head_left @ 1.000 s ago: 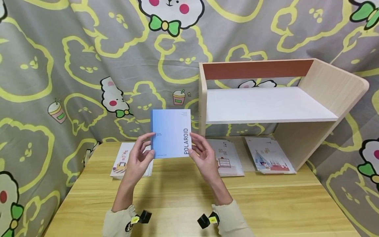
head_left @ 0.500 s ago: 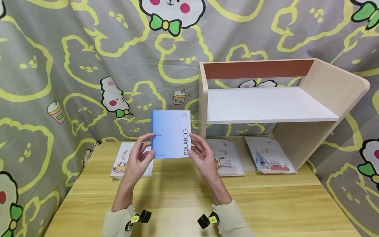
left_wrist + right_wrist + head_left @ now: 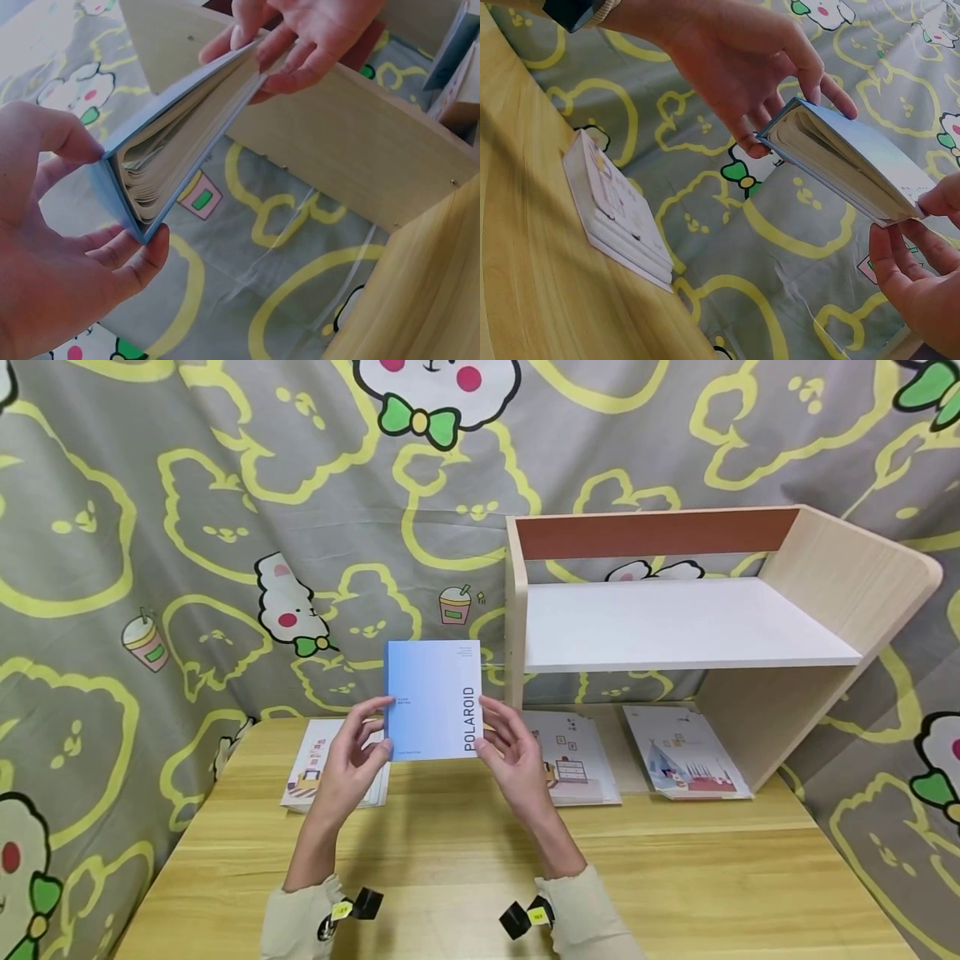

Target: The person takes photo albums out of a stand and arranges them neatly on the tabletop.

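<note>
Left of the white shelf [image 3: 690, 622], a blue POLAROID book [image 3: 431, 710] is held up, pinched at opposite edges by the left hand [image 3: 356, 756] and right hand [image 3: 517, 760]. Beneath the white shelf, illustrated booklets [image 3: 577, 756] are laid.

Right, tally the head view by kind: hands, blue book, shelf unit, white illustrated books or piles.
Left hand and right hand: 2
Blue book: 1
Shelf unit: 1
White illustrated books or piles: 3
Total: 7
</note>
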`<state>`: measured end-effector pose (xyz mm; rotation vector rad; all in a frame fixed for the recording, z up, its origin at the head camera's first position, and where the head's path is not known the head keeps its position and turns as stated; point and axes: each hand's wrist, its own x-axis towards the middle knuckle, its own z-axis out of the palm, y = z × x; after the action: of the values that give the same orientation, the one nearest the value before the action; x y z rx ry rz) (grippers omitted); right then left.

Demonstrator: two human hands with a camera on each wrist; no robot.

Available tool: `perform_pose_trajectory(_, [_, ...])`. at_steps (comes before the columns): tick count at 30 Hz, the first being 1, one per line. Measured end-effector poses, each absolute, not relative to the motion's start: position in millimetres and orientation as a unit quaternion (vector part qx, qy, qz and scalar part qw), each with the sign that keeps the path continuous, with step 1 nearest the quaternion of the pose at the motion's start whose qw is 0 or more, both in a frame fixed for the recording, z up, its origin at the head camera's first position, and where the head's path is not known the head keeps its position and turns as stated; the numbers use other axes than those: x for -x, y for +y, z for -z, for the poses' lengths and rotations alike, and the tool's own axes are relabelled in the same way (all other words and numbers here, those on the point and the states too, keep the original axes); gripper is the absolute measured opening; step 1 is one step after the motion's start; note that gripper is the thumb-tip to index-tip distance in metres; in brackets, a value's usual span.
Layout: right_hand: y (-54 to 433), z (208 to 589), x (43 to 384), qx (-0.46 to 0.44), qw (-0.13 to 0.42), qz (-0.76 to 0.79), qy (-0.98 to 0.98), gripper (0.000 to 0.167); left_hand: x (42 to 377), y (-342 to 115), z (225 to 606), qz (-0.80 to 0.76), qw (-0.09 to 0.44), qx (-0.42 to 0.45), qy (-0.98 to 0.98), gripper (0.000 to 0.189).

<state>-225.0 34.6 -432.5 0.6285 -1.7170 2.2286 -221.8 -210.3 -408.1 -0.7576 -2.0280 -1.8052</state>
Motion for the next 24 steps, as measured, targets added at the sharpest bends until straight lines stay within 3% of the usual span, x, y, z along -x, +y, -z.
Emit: perform_pose_trajectory(24, [23,442,229,-0.193,0.135,-0.756,-0.61,0.058,230,-218,422,0.621,0.135,0.226,-0.739,0.053])
